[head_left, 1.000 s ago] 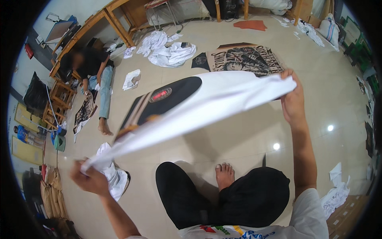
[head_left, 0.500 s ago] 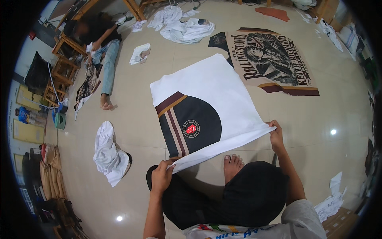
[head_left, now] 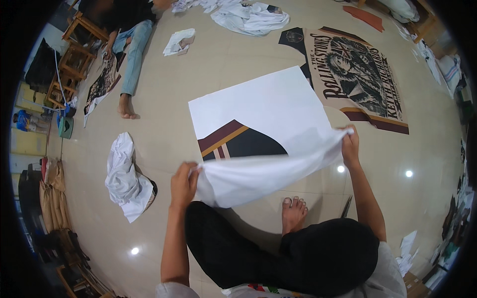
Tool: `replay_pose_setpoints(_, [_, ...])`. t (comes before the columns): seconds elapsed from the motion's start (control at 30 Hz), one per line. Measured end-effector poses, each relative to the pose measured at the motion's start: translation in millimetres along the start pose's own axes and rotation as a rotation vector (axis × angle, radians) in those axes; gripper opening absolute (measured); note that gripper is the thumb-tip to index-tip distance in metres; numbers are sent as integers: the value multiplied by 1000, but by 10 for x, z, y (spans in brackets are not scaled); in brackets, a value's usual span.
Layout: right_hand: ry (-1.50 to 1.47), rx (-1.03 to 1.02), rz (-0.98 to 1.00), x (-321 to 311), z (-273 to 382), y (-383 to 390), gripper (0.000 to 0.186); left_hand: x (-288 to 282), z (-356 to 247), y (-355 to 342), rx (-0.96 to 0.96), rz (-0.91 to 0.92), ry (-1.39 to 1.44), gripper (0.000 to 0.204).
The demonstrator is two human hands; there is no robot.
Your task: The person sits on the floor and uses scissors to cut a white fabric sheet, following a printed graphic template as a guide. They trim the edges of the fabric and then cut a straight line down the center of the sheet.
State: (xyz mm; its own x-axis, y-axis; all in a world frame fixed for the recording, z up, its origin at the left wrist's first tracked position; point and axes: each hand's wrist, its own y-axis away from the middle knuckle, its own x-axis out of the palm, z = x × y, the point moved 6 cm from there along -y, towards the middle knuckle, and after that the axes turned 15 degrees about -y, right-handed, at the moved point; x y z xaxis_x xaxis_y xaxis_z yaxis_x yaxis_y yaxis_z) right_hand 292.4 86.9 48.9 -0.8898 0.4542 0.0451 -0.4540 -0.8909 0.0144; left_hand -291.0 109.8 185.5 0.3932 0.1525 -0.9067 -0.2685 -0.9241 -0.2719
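A white cloth (head_left: pixel 256 94) lies spread before me, printed with a black panel with maroon, mustard and tan stripes (head_left: pixel 253 144). Its near edge is lifted in a loose white flap that partly covers the print. My left hand (head_left: pixel 188 179) pinches that flap at its left end, and my right hand (head_left: pixel 350 144) grips the right end. Beyond the cloth lies a beige printed garment piece (head_left: pixel 355 79) with a black illustration and striped bands. My bare foot (head_left: pixel 293 213) and black-clad knees are below the flap, with a dark pointed object (head_left: pixel 346 207) beside the right knee.
A co-worker (head_left: pixel 131 49) sits at upper left with a printed piece (head_left: pixel 97 84). White cloth heaps lie at the left (head_left: pixel 126 179), back (head_left: pixel 248 20) and lower right (head_left: pixel 407 248). An orange piece (head_left: pixel 362 17) is at the back; wooden stools (head_left: pixel 74 54) line the left.
The cloth was held slanted in the air, then came down on the floor. Since then both my hands have moved farther from me, raising its near edge over the print.
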Motion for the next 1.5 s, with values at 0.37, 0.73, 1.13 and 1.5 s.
replay_pose_setpoints(0.37, [370,-83,-61,850,-808,-1266,23,1312,979,-1054,-191,165,45,17])
replay_pose_setpoints(0.73, [401,-131,2,1071,-642,-1550,36,1556,1343,-1564,-224,160,180,21])
replay_pose_setpoints(1.13, [42,-57,-19,1111,-548,-1987,35,1611,1422,-1763,-258,210,135,23])
replay_pose_setpoints(1.5, [161,-139,-41,991,-751,-2072,32,1823,1431,-1924,-212,208,65,27])
